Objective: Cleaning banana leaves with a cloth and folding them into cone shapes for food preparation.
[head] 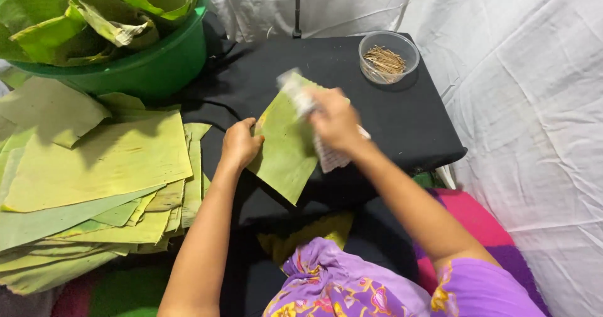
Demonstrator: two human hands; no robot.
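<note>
— What do you see around you?
— A low table [402, 122] draped in black cloth, its far edge against a wrinkled white sheet [534, 103] that hangs behind and runs down your right.
— And the floor?
— Pink and purple matting [477, 213] by the table's right corner. Light is even and bright.

A makeshift home food-wrapping spot: white sheets [534, 103] hang around a black tabletop [402, 116], with stacked leaves [94, 179] left and a green tub [157, 66] far left.

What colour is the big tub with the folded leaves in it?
Green. The tub shows best at top left of the head view, its only view.
</note>
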